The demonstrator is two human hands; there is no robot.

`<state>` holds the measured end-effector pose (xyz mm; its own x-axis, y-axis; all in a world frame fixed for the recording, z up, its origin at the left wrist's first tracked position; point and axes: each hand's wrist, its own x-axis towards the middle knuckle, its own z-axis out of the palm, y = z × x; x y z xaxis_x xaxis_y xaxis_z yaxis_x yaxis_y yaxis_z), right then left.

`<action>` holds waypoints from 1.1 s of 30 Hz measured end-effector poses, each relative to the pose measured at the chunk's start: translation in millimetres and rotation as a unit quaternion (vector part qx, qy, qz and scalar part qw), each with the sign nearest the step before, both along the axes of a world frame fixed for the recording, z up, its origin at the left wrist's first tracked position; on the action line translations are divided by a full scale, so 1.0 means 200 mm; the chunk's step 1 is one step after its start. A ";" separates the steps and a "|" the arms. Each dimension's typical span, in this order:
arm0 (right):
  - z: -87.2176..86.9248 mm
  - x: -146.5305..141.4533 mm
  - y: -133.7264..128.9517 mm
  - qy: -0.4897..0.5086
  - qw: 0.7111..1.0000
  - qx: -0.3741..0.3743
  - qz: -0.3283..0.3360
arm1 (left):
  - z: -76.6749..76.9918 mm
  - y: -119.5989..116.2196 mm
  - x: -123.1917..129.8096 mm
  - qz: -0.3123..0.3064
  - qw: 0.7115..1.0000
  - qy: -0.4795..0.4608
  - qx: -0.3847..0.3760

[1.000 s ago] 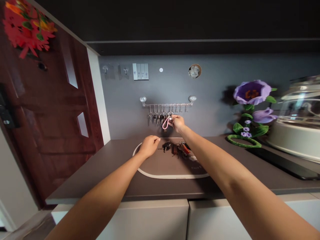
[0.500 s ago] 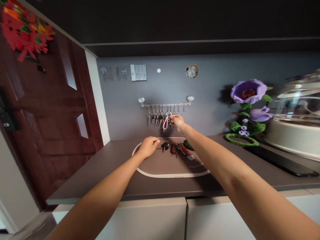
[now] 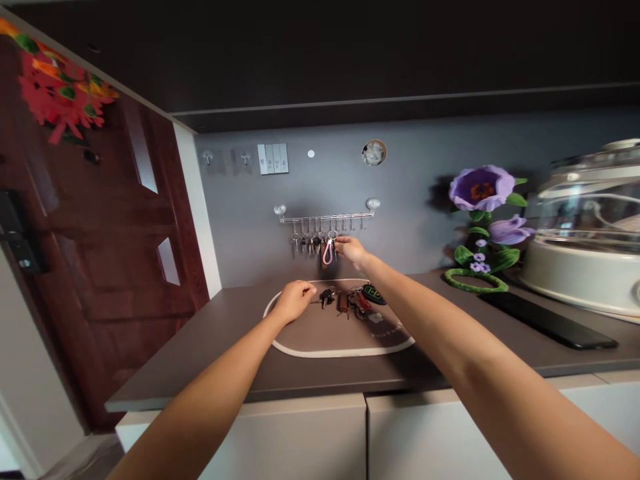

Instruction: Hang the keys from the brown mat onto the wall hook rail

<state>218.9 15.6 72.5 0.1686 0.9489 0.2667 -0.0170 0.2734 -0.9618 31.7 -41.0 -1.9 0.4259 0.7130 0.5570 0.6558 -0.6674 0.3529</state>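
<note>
Under the clear hook rack [image 3: 327, 217] on the grey wall, my right hand [image 3: 353, 252] is closed at a bunch of keys with a pink strap [image 3: 327, 253]. Its ring is up at one of the hooks, and my fingertips partly cover the keys. Several other key bunches [image 3: 307, 244] hang to the left along the rack. My left hand [image 3: 295, 301] is low over the brown mat [image 3: 310, 339], fingers curled together; what they hold, if anything, is hidden. Just right of it lie a small key bunch [image 3: 327, 297], a brown key fob [image 3: 343, 302] and a red-tagged bunch [image 3: 362, 303].
A black-and-green fob [image 3: 373, 294] lies at the mat's right. Farther right stand purple knitted flowers [image 3: 483, 190], a black phone [image 3: 550, 321] and a white appliance with a clear top [image 3: 585, 273]. A dark shelf [image 3: 350, 60] overhangs the counter; a red-brown door [image 3: 125, 267] is at left.
The view has shifted slightly, so the scene sits a little lower and further left. My right hand stays at the pink-strapped keys, and my left hand remains over the mat.
</note>
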 end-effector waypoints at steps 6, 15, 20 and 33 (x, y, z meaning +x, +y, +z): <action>-0.02 0.02 -0.01 -0.001 1.000 0.013 0.016 | 0.02 -0.02 0.01 0.008 1.000 0.003 0.012; -0.01 0.04 -0.14 0.030 1.000 -0.007 0.004 | 0.07 -0.02 0.02 0.023 1.000 0.005 0.009; -0.04 0.05 -0.21 0.050 0.998 -0.013 0.021 | 0.15 -0.01 0.04 0.019 0.999 0.024 -0.008; -0.25 0.03 -0.29 -0.057 0.995 0.052 -0.055 | 0.16 0.03 0.20 0.056 0.998 -0.018 -0.013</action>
